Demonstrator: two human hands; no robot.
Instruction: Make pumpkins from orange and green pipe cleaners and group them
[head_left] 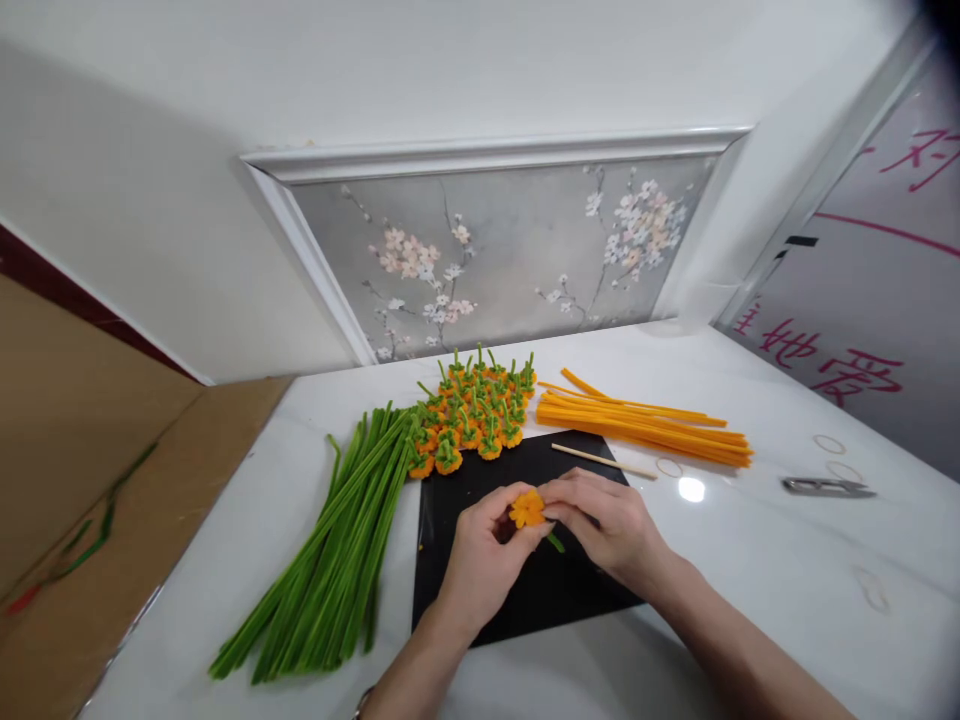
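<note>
An orange fuzzy flower (pixel 527 508) with a short green stem end below it is held over a black mat (pixel 525 600). My left hand (pixel 487 550) pinches the flower from the left between thumb and fingers. From the right, my right hand (pixel 604 515) has its fingers closed at the flower's edge. Behind the hands, many finished orange flowers with green tops (pixel 469 415) stand in a cluster. Green fuzzy stems (pixel 337 550) lie in a bundle at the left, and orange stems (pixel 645 425) lie at the back right.
A thin wooden stick (pixel 604 460) lies across the mat's back edge. Metal snips (pixel 827 487) and several rubber bands (pixel 829 444) are on the white table (pixel 757 570) at the right. Brown cardboard (pixel 187 470) stands at the left; a framed wall panel is behind.
</note>
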